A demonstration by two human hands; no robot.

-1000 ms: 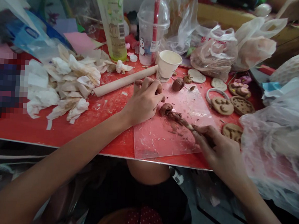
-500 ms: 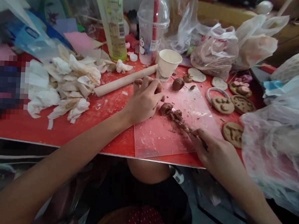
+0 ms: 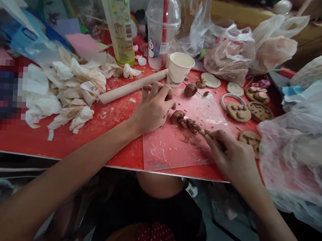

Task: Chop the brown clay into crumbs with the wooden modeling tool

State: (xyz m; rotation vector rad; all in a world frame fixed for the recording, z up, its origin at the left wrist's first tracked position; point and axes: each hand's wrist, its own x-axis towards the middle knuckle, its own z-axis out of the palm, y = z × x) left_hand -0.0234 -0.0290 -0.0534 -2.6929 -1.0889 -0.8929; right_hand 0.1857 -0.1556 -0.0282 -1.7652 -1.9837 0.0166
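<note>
My right hand (image 3: 233,153) grips a thin wooden stick (image 3: 202,131) whose far end is smeared with brown clay (image 3: 190,124). That end rests at a rounded brown lump (image 3: 177,116) on a clear plastic sheet (image 3: 161,153). Left of the lump is my left hand (image 3: 155,107), closed with curled fingers. A brown bit shows at its thumb tip, but whether the fingers hold clay is hidden. Beyond the hand, a brown clay ball (image 3: 190,89) sits near the sheet's far edge, beside a white paper cup (image 3: 180,69).
A pale rolling pin (image 3: 135,86) lies behind my left hand, near crumpled tissues (image 3: 79,80). Flat clay discs (image 3: 239,112) and a white ring (image 3: 224,102) lie to the right, by plastic bags (image 3: 291,152). A bottle (image 3: 122,35) and a lidded plastic cup (image 3: 156,34) stand behind.
My right hand has shifted slightly up and right, and the stick with it. The clay at its tip looks more spread out. My left hand has stayed almost in place.
</note>
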